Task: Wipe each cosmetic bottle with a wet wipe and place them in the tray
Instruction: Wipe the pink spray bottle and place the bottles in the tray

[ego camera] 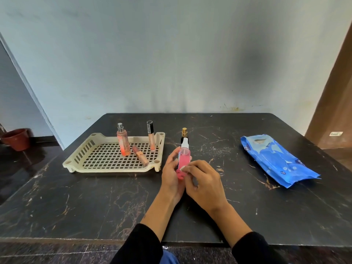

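My left hand [171, 173] holds a pink spray bottle [183, 158] with a white nozzle upright above the table's middle. My right hand [202, 181] presses a small white wet wipe [182, 168] against the bottle's lower part. Behind it stands a black bottle with a gold cap [184, 134], partly hidden. The cream slotted tray [91, 149] at the left holds an upright orange spray bottle [122, 141], an upright lip-gloss tube with a black cap [150, 136] and a lying pink tube [140, 155].
A blue wet-wipe pack [276, 160] lies on the right of the dark marble table [95, 202]. The wall runs close behind the table. A terracotta pot [16, 139] sits on the floor at far left. A brown door [335, 103] is at right.
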